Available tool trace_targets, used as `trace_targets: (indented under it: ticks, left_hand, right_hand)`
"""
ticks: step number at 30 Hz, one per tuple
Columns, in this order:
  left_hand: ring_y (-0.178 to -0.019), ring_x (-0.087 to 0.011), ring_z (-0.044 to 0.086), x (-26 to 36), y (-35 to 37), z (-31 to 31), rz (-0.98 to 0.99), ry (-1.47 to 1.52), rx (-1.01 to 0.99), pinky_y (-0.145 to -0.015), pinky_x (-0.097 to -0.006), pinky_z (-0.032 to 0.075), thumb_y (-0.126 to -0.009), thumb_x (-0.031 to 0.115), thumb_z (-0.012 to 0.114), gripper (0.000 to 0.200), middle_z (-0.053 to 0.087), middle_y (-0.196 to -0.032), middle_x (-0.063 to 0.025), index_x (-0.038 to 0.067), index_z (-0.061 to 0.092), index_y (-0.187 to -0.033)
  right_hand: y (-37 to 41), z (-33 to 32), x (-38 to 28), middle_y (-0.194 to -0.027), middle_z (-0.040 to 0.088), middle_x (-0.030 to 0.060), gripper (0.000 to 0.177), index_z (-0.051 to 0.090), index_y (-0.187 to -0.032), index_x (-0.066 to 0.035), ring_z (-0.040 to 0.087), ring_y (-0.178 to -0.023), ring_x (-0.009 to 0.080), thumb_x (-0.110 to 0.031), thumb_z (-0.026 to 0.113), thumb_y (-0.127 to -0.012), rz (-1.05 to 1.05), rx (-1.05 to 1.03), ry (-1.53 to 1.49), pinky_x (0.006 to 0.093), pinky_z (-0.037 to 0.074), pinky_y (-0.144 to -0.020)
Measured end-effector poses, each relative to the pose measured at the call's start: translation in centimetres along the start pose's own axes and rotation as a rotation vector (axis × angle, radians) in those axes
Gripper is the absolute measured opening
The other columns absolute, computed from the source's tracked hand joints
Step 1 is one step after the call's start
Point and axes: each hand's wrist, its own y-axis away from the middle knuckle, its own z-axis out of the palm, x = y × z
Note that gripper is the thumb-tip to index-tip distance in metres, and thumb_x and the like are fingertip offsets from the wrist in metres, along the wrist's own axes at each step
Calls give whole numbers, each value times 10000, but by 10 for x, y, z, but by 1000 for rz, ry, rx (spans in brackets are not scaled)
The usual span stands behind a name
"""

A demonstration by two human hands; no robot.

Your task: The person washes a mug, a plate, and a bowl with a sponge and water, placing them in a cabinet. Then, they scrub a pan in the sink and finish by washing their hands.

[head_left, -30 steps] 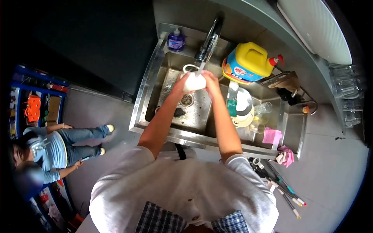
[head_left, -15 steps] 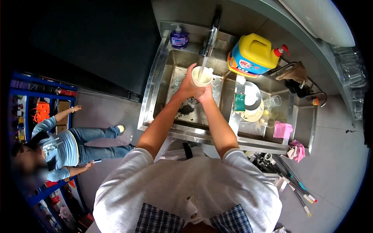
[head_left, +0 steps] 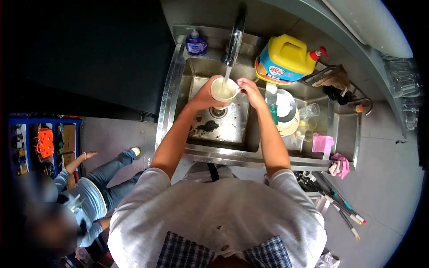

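Under the running faucet [head_left: 233, 44] is a cream-white mug [head_left: 225, 94], its mouth facing up, with water streaming into it. My left hand [head_left: 204, 96] wraps around the mug's left side. At the mug's right side, the fingers of my right hand [head_left: 251, 91] are closed at the handle, which they mostly cover. Both hands are above the left basin of a steel sink [head_left: 232, 129], where dark wet scraps [head_left: 208, 126] lie near the drain [head_left: 218, 112].
A purple soap bottle [head_left: 195, 43] and a large yellow detergent jug [head_left: 286, 58] stand along the sink's back. The right basin has plates [head_left: 290, 127], several clear cups [head_left: 308, 111] and a pink cloth [head_left: 322, 143]. Another person [head_left: 91, 192] is at the left, near blue shelves.
My right hand has moved from under the mug to its handle side, while my left hand keeps hold. The other person has shifted lower in the view.
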Motion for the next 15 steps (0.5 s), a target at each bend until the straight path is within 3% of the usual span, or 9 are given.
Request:
trace_targets:
  ticks: [1,4,5,6,7,9,12,14,15]
  left_hand:
    - [-1152,-161,469,2,-4,-7,-44,26,-82,-984,-317,375,-544,95,875,917,522,-1192,-33,86,379,-1315]
    - [-1156,-167,470,5,-15,-20,-157,93,-263,-991,-325,371,-567,63,851,879,529,-1197,-38,82,394,-1317]
    - [-1159,-170,470,2,-17,-24,-185,152,-301,-995,-328,370,-579,50,839,865,532,-1204,-40,80,397,-1323]
    - [-1163,-172,470,-6,-19,-28,-210,212,-340,-998,-330,369,-592,37,827,852,534,-1211,-43,78,399,-1328]
    - [-1166,-175,470,-13,-21,-28,-234,273,-378,-1001,-332,367,-604,24,815,840,536,-1218,-45,77,401,-1333]
    - [-1171,-181,472,-29,-16,-19,-312,402,-334,-1007,-338,367,-631,18,794,815,538,-1233,-50,78,401,-1343]
    - [-1174,-185,479,-38,-10,-12,-300,447,-305,-999,-343,382,-721,52,735,749,523,-1270,-55,85,369,-1374]
    - [-1175,-185,479,-36,-2,-5,-322,395,-219,-982,-353,401,-778,103,706,698,511,-1284,-56,95,357,-1382]
    - [-1202,-203,461,-35,3,-3,-428,407,-141,-965,-399,416,-860,266,599,642,471,-1326,-57,123,306,-1413]
  right_hand:
    - [0,1,-10,-806,583,-7,250,635,-917,-52,507,-780,80,-283,542,-890,-105,-55,133,248,401,-701]
    - [10,16,-29,-642,529,2,331,640,-819,-40,502,-659,91,-344,545,-911,161,-119,135,248,389,-651]
    - [16,25,-24,-559,470,-4,429,641,-782,-31,478,-578,101,-423,535,-918,174,-42,38,253,384,-613]
    - [16,20,-4,-562,471,-8,407,648,-819,-30,471,-559,85,-423,582,-898,220,-1,21,258,387,-558]
    - [21,26,-1,-561,465,-11,367,640,-810,-36,458,-544,76,-396,616,-881,250,97,-188,246,376,-527]
    - [27,45,0,-526,429,-28,296,596,-756,-55,395,-457,61,-322,703,-827,270,313,-456,221,322,-434]
    - [34,43,9,-513,441,-42,257,640,-814,-29,374,-421,66,-277,709,-815,351,401,-361,236,306,-419]
    - [32,43,19,-496,455,-28,231,639,-769,-28,377,-407,64,-245,703,-813,210,473,-407,250,306,-402]
    - [29,42,23,-506,472,-23,236,637,-742,-29,386,-410,66,-244,703,-813,155,505,-429,252,309,-403]
